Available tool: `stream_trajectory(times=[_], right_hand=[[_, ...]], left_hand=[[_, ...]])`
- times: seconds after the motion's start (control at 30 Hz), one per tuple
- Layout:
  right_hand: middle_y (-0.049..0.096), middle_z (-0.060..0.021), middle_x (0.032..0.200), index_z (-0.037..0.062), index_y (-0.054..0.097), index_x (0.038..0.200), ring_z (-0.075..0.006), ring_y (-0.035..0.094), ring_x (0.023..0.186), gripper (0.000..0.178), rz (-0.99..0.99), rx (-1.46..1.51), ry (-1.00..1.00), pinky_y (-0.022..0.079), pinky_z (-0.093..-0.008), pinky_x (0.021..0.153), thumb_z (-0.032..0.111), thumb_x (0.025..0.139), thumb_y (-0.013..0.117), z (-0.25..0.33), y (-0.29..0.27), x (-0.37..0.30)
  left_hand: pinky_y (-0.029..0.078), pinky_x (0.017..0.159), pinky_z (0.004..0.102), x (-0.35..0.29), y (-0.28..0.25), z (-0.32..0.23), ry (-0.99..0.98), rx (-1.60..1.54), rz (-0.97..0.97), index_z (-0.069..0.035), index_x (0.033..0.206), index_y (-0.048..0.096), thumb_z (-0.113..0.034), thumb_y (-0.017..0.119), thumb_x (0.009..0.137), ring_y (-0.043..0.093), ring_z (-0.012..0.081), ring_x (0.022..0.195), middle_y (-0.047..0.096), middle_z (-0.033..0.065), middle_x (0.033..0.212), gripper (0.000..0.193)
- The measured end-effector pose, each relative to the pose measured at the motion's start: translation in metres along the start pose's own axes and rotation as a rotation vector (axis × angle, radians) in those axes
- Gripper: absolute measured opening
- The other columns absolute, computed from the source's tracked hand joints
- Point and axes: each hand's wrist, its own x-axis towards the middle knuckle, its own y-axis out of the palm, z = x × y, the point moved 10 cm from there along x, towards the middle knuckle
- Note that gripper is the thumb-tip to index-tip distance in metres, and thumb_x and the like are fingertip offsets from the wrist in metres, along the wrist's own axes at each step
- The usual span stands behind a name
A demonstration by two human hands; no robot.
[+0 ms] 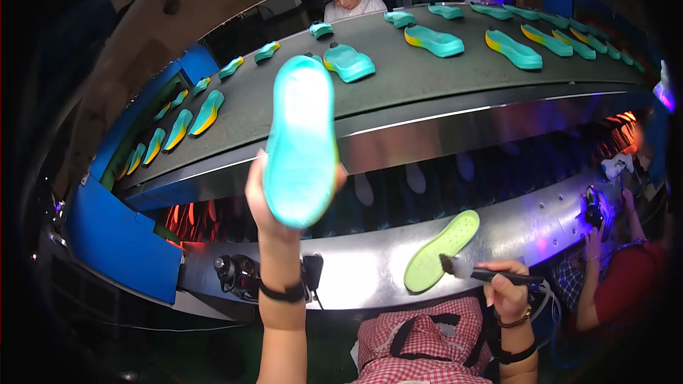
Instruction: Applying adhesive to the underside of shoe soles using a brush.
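Raised in front of the conveyor's near edge is a turquoise shoe sole [302, 144], toe to heel upright and brightly lit. My left hand [265, 195] grips its lower part from behind, so most of the fingers are hidden. A brush [518, 279] with a black handle and dark-tipped bristles is pinched in my right hand [508, 294]. Its bristles overlap the right edge of a yellow-green insole [431, 259] that lies on the metal bench; whether they touch it I cannot tell.
Many turquoise-and-yellow soles, such as one sole [514, 50], rest on the dark conveyor belt [413, 78]. Below it, more soles lie on a lower shadowed level. A dark bottle-like container [235, 274] stands by my left forearm. Co-workers sit across the belt and at the far right.
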Motion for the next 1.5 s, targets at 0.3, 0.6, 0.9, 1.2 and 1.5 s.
stream_trajectory(times=[0.3,0.6,0.9,1.2,1.5], right_hand=[[0.058,-0.0281,0.096,-0.0088,0.054,0.095,-0.0155,0.055,0.048,0.019,-0.119,0.015,0.175,0.046,-0.0221,0.043,0.001,0.080,0.052,-0.043,-0.021,-0.002],[0.061,-0.0240,0.089,-0.0078,0.056,0.092,-0.0131,0.051,0.046,0.016,-0.184,0.077,0.201,0.043,-0.0201,0.044,0.002,0.079,0.053,-0.053,-0.025,0.004],[0.062,-0.0187,0.091,-0.0068,0.057,0.096,-0.0150,0.059,0.062,0.018,-0.152,0.037,0.261,0.046,-0.0197,0.055,0.000,0.080,0.053,-0.057,-0.020,0.001],[0.061,-0.0149,0.099,-0.0036,0.058,0.097,-0.0185,0.059,0.091,0.025,-0.225,-0.059,0.154,0.046,-0.0266,0.083,-0.008,0.073,0.058,-0.048,-0.042,0.010],[0.060,-0.0162,0.097,-0.0034,0.056,0.097,-0.0221,0.058,0.092,0.022,-0.270,0.010,0.091,0.043,-0.0326,0.088,-0.005,0.075,0.056,-0.039,-0.057,0.016]], left_hand=[[0.014,0.106,0.0410,0.102,-0.117,-0.063,0.317,0.404,-0.632,-0.002,0.136,0.011,-0.027,0.058,0.078,0.017,0.0286,0.131,0.019,0.0206,0.139,0.078],[0.040,0.087,0.0359,0.142,-0.071,-0.058,0.165,1.697,-0.639,-0.003,0.111,0.051,-0.034,0.061,0.077,0.050,0.0319,0.105,0.052,0.0212,0.109,0.048],[0.046,0.071,0.0344,0.137,-0.033,-0.023,0.158,1.588,-0.193,-0.002,0.085,0.060,-0.037,0.065,0.074,0.059,0.0280,0.080,0.061,0.0160,0.082,0.036],[0.042,0.085,0.0311,-0.011,-0.040,-0.021,0.642,0.297,-0.557,0.000,0.111,0.040,-0.020,0.043,0.088,0.050,0.0175,0.096,0.049,0.0110,0.103,0.030],[0.039,0.092,0.0488,-0.082,-0.029,0.124,-0.348,-0.516,0.269,0.005,0.127,0.032,-0.039,0.052,0.077,0.052,0.0376,0.101,0.047,0.0228,0.116,0.070]])
